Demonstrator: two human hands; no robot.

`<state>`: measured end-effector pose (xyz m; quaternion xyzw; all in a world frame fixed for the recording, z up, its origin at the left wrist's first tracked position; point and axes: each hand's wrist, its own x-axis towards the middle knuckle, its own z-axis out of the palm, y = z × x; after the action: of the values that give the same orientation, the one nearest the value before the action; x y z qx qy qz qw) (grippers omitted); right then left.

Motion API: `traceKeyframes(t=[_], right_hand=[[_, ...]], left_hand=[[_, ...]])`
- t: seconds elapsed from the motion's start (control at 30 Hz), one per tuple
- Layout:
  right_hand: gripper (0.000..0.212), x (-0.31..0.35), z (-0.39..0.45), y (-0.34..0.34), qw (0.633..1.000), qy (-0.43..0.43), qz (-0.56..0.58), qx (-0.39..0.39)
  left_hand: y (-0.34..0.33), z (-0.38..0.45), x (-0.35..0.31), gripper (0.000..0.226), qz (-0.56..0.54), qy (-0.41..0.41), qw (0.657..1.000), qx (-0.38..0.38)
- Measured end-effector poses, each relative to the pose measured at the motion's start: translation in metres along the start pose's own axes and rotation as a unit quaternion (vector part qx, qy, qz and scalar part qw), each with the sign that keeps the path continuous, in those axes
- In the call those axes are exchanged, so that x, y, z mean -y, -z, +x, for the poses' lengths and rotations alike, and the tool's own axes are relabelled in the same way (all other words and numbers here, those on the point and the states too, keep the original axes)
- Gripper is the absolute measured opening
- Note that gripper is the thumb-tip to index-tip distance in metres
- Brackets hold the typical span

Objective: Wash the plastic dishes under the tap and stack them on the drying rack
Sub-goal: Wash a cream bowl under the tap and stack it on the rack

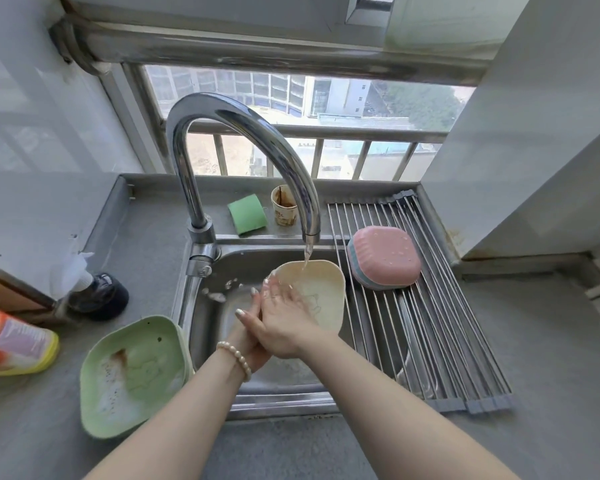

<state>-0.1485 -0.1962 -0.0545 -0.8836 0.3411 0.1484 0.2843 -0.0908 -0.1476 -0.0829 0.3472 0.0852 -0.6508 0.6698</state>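
A cream plastic dish (323,282) is tilted in the steel sink (236,268) under the running tap (243,123), and water falls onto its upper rim. My left hand (248,327), with a pearl bracelet at the wrist, grips the dish's near left edge and is mostly hidden behind my right hand. My right hand (284,323) lies flat with straight fingers on the inside of the dish. A soiled, soapy green dish (136,375) sits on the counter left of the sink. A pink dish (385,259) lies upside down on top of others on the drying rack (430,323).
A green sponge (246,218) and a stained paper cup (284,206) stand on the ledge behind the sink. An orange and yellow detergent bottle (14,344) lies at the far left, near a dark object with a white bag (97,296). A window is behind the tap.
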Motion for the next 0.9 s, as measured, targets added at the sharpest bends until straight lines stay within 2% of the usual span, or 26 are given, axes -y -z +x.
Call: traceKeyframes(t=[0.17, 0.27, 0.33, 0.37, 0.47, 0.53, 0.6, 0.67, 0.73, 0.77, 0.83, 0.9], right_hand=[[0.074, -0.006, -0.011, 0.001, 0.994, 0.044, 0.091, 0.044], [0.069, -0.011, -0.024, -0.004, 0.985, 0.094, 0.12, 0.076], [0.064, -0.02, -0.033, -0.008, 0.984, 0.119, 0.121, 0.058], [0.061, -0.026, -0.037, -0.01, 0.985, 0.121, 0.117, 0.041], [0.044, -0.051, -0.046, -0.011, 0.991, 0.11, 0.065, -0.05], [0.026, -0.072, -0.051, -0.014, 0.981, 0.142, -0.004, -0.134], [0.019, -0.095, -0.051, -0.023, 0.958, 0.165, -0.109, -0.208], [0.03, -0.112, -0.049, -0.029, 0.95, 0.147, -0.123, -0.244], [0.044, -0.111, -0.05, -0.028, 0.953, 0.118, -0.009, -0.28], [0.05, -0.108, -0.051, -0.025, 0.951, 0.092, 0.08, -0.284], [0.058, -0.1, -0.05, -0.019, 0.931, 0.038, 0.246, -0.266], [0.049, -0.09, -0.051, -0.014, 0.891, 0.001, 0.359, -0.277]], left_hand=[[-0.002, 0.013, -0.002, 0.05, 0.02, 0.019, 0.997, -0.071], [0.004, 0.019, -0.012, 0.07, 0.123, 0.016, 0.989, -0.075], [0.002, 0.022, -0.015, 0.071, 0.172, -0.031, 0.98, -0.099], [-0.002, 0.022, -0.016, 0.063, 0.192, -0.073, 0.971, -0.126], [-0.01, 0.023, -0.021, 0.04, 0.278, -0.181, 0.926, -0.181], [-0.013, 0.024, -0.027, 0.038, 0.387, -0.233, 0.87, -0.198], [-0.014, 0.024, -0.033, 0.04, 0.477, -0.243, 0.818, -0.207], [-0.008, 0.032, -0.037, 0.041, 0.52, -0.203, 0.797, -0.229], [-0.002, 0.038, -0.038, 0.038, 0.524, -0.122, 0.802, -0.261], [0.001, 0.04, -0.037, 0.036, 0.498, -0.077, 0.821, -0.269], [-0.003, 0.037, -0.031, 0.03, 0.386, -0.007, 0.889, -0.247], [-0.02, 0.029, -0.025, 0.025, 0.273, 0.002, 0.939, -0.209]])
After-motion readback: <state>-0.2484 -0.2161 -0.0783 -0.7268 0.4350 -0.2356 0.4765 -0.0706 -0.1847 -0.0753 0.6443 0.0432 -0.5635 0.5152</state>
